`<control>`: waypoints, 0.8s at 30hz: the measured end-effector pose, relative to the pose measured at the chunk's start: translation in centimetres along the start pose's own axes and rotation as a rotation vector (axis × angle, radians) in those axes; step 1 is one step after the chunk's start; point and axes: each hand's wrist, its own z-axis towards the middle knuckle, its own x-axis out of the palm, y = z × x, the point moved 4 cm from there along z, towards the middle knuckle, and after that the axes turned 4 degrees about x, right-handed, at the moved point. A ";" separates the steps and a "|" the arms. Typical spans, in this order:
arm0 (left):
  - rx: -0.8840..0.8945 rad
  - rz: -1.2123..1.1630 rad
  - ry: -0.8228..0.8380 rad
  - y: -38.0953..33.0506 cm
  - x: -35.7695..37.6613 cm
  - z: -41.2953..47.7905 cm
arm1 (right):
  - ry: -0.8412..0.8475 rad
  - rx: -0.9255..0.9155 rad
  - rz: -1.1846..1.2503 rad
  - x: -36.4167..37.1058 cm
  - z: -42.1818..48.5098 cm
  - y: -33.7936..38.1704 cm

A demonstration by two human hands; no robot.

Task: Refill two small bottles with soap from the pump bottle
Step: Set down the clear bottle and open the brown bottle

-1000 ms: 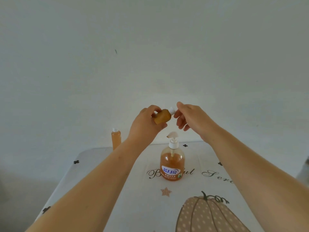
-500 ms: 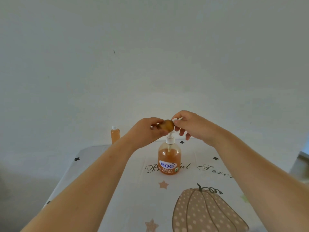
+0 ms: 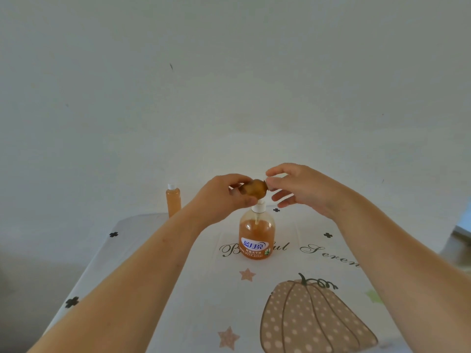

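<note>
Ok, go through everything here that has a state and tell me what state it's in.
held small bottle, sideways above the pump bottle, cap end hidden by fingers
far small bottle, upright, white cap on, full of amber soap
pump bottle, upright, pump fitted, largely full
left hand, grips the held small bottle
right hand, pinches its cap end

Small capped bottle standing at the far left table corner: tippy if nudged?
The standing small bottle looks tall and narrow, so a push up high probably tips it. It appears nearly full, so likely heavyish for its size. Round body near the table edge: could roll off.
</note>
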 end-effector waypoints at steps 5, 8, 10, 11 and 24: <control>-0.019 -0.046 -0.016 -0.3 -0.1 -0.1 | -0.051 -0.010 -0.004 0.0 -0.1 0.1; -0.063 -0.053 0.014 0.0 -0.1 -0.4 | -0.040 -0.071 0.080 0.1 0.0 0.2; -0.091 -0.153 0.036 0.2 -0.3 -0.5 | -0.030 -0.104 0.114 0.2 0.0 0.3; -0.109 -0.211 0.051 0.3 -0.3 -0.5 | -0.025 -0.116 0.125 0.2 0.0 0.3; -0.282 -0.590 0.021 4.5 -0.1 -1.6 | -0.321 0.033 0.008 -0.2 1.6 -4.2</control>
